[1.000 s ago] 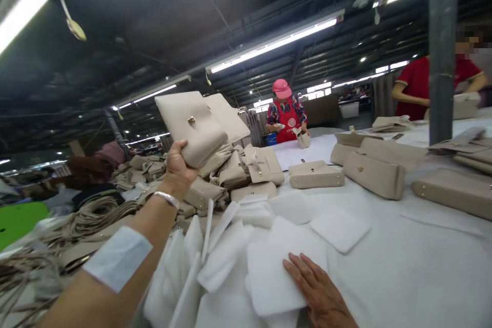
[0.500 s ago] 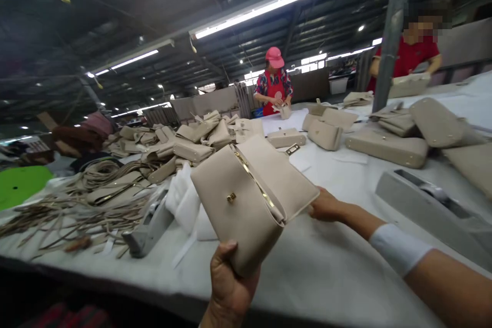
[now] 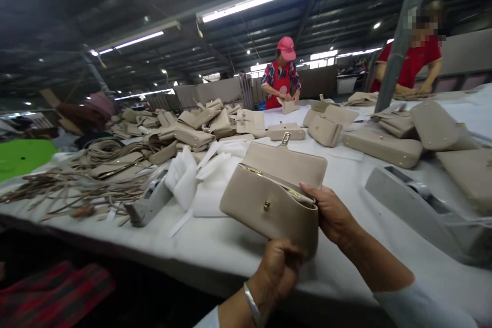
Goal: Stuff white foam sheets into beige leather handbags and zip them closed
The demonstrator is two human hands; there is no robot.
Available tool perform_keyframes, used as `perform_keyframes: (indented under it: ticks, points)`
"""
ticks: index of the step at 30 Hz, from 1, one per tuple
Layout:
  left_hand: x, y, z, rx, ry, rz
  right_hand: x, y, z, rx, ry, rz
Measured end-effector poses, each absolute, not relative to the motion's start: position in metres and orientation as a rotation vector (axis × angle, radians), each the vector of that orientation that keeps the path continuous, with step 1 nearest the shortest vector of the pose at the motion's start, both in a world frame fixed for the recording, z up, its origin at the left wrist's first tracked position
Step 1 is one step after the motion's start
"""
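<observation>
A beige handbag is held up over the white-covered table, tilted, its flap lifted back. A gold turn lock sits on its front, a gold zip runs along the top opening, and a metal clasp plate juts from the flap's edge. Under the bag's lower right corner, my left hand has its fingers closed on the bottom edge; a silver bangle is on that wrist. My right hand grips the right side near the opening, thumb on top at the flap's base.
Beige bags are heaped at the back left, with loose straps in front. Folded white padding lies beside a grey tape dispenser. Another grey dispenser stands right, near more bags. Two people work across the table, by a post.
The handbag has moved right and turned to lie more level, its flap now pointing up and away. My right hand has shifted from the flap's corner to the bag's right side.
</observation>
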State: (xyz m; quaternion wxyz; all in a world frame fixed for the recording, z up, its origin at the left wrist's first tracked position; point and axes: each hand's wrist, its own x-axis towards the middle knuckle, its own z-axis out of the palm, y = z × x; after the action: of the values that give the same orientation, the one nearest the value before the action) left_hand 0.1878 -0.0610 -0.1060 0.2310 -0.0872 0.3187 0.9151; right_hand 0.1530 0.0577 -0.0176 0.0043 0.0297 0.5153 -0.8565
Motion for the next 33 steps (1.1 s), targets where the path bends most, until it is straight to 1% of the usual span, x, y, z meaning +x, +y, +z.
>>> perform_keyframes:
  ticks: [3,6,8,9,12,13,14,16,17,19,24,27,29,31,33]
  points:
    - [0.196,-0.065,-0.11,-0.096,0.926,2.328,0.144,0.067,-0.015,0.188,1.659,-2.78]
    - [0.21,-0.085,-0.111,0.215,1.077,1.917,0.136,0.083,-0.026,0.205,1.696,-2.819]
    - [0.216,-0.107,-0.105,0.504,1.458,1.77,0.132,0.085,-0.035,0.196,1.702,-2.77]
    - [0.217,-0.119,-0.099,0.715,1.749,1.776,0.13,0.084,-0.039,0.176,1.701,-2.728]
    - [0.208,-0.156,-0.072,1.582,2.602,1.757,0.128,0.075,-0.049,0.126,1.726,-2.609]
    - [0.201,-0.167,-0.062,1.743,2.822,1.666,0.129,0.073,-0.05,0.115,1.737,-2.581]
    - [0.193,-0.178,-0.054,1.771,3.034,1.563,0.129,0.071,-0.051,0.101,1.743,-2.561]
    - [0.175,-0.194,-0.045,1.519,3.407,1.38,0.132,0.07,-0.05,0.075,1.73,-2.541]
    - [0.166,-0.2,-0.044,1.349,3.506,1.295,0.134,0.071,-0.049,0.067,1.715,-2.527]
    - [0.151,-0.207,-0.05,1.135,3.514,1.297,0.136,0.074,-0.045,0.068,1.69,-2.498]
    - [0.143,-0.208,-0.074,1.215,3.059,1.847,0.129,0.079,-0.039,0.223,1.689,-2.449]
    - [0.146,-0.212,-0.077,1.245,2.84,1.949,0.113,0.084,-0.045,0.384,1.754,-2.315]
    - [0.146,-0.216,-0.075,1.227,2.76,1.963,0.101,0.09,-0.046,0.438,1.992,-2.132]
    - [0.145,-0.217,-0.072,1.186,2.719,1.98,0.092,0.094,-0.04,0.437,2.472,-1.894]
    - [0.143,-0.215,-0.07,1.131,2.683,2.003,0.088,0.093,-0.024,0.264,3.025,-1.6]
